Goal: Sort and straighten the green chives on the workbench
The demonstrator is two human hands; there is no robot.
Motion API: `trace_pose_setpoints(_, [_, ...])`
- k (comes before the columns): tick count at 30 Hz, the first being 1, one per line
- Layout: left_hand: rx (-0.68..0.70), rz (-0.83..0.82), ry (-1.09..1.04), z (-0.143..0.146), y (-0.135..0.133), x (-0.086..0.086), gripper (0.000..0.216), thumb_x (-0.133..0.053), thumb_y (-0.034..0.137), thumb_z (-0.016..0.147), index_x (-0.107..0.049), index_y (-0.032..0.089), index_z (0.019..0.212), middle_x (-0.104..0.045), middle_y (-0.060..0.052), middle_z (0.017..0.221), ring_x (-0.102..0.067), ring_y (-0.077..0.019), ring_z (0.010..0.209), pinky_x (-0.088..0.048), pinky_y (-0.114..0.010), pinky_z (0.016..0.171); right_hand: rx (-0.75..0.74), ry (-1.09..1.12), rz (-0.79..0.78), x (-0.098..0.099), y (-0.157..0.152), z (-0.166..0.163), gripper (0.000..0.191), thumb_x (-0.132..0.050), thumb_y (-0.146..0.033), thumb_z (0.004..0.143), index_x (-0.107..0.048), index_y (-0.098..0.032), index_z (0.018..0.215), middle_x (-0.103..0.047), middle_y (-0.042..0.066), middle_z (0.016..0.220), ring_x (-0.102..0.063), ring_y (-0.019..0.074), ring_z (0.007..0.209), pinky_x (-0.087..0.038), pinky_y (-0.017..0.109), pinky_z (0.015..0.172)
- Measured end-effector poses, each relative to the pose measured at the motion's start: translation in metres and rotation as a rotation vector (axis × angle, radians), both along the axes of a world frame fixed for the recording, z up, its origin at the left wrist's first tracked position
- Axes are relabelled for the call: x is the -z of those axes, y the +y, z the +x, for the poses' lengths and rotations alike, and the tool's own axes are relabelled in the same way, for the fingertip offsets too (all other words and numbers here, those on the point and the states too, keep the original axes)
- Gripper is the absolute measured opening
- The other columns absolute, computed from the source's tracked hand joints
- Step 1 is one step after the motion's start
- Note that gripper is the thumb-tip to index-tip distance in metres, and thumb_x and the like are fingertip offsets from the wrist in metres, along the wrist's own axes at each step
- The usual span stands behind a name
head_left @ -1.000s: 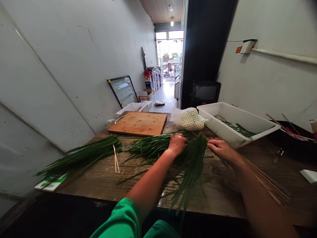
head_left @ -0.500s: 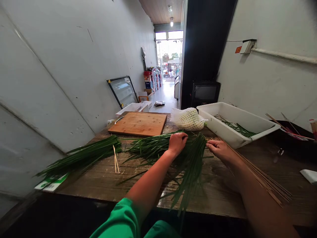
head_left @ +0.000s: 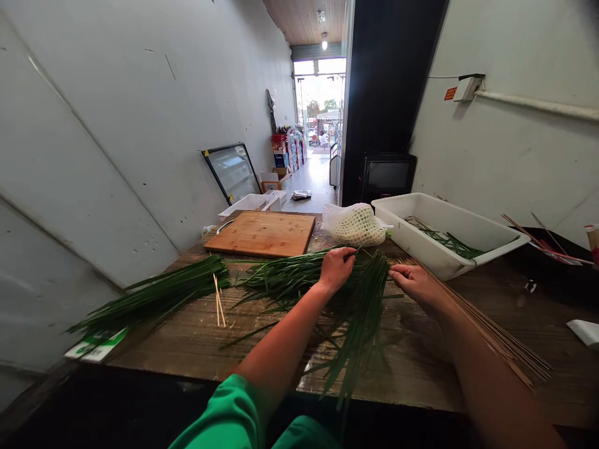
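My left hand (head_left: pixel 337 268) is closed in a pinch on a thin green chive, whose tip shows just past the fingers. My right hand (head_left: pixel 409 279) pinches what looks like a bamboo skewer, mostly hidden by the fingers and leaves. From it, between my hands, a fan of long green chives (head_left: pixel 365 321) hangs down past the table's front edge. Under and behind my left hand lies a loose heap of chives (head_left: pixel 285 271). Beside and beneath my right forearm, several long bamboo skewers (head_left: pixel 491 330) lie slanting toward the right front.
Another chive bundle (head_left: pixel 154 296) lies at left, near several short light sticks (head_left: pixel 219 302). A wooden cutting board (head_left: pixel 264 232) and a net-wrapped vegetable (head_left: pixel 358 226) lie farther back. At back right stands a white tub (head_left: pixel 421 249) with green stems inside. Walls flank the table (head_left: pixel 187 349).
My left fingers shift very slightly, and a thin chive end now shows beyond them. My right hand and the hanging chives stay almost in place.
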State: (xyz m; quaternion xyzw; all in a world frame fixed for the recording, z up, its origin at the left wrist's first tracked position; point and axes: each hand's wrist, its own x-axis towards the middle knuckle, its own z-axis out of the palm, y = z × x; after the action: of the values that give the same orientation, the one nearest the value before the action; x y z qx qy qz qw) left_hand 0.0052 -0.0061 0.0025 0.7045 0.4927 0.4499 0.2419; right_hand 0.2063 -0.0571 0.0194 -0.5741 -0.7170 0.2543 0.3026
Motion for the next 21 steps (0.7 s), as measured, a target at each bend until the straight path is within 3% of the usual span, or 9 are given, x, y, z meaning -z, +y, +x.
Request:
trace_pose_setpoints(6, [0.007, -0.101, -0.161, 0.0018, -0.0016, -0.0010, 0.017, -0.059, 0.023, 0.081, -0.072, 0.016, 0.088, -0.070, -0.002, 0.069, -0.062, -0.0120, 0.061, -0.048, -0.023, 0.064, -0.007, 0.005, 0.018, 0.0033, 0.0022, 0.0009, 0.036, -0.042, -0.044, 0.078, -0.060, -0.017, 0.065, -0.038, -0.003, 0.055, -0.034, 0.0116, 0.053, -0.027, 0.025, 0.051])
trace_pose_setpoints(14, [0.039, -0.049, -0.079, 0.0016, -0.0037, -0.0020, 0.018, -0.056, 0.019, 0.082, -0.073, 0.015, 0.081, -0.066, 0.000, 0.062, -0.056, -0.0099, 0.058, -0.042, -0.021, 0.061, -0.013, -0.011, 0.023, 0.0037, 0.0029, -0.0001, 0.036, -0.041, -0.044, 0.078, -0.060, -0.016, 0.065, -0.038, -0.003, 0.054, -0.034, 0.0115, 0.053, -0.026, 0.025, 0.050])
trace_pose_setpoints(21, [0.014, -0.066, -0.142, 0.0024, -0.0036, 0.0003, 0.021, -0.055, 0.016, 0.081, -0.072, 0.013, 0.094, -0.067, -0.001, 0.064, -0.057, -0.0104, 0.060, -0.044, -0.021, 0.065, 0.001, -0.003, 0.030, 0.0038, 0.0026, -0.0013, 0.036, -0.042, -0.045, 0.077, -0.059, -0.017, 0.063, -0.038, -0.003, 0.052, -0.032, 0.0114, 0.051, -0.025, 0.025, 0.050])
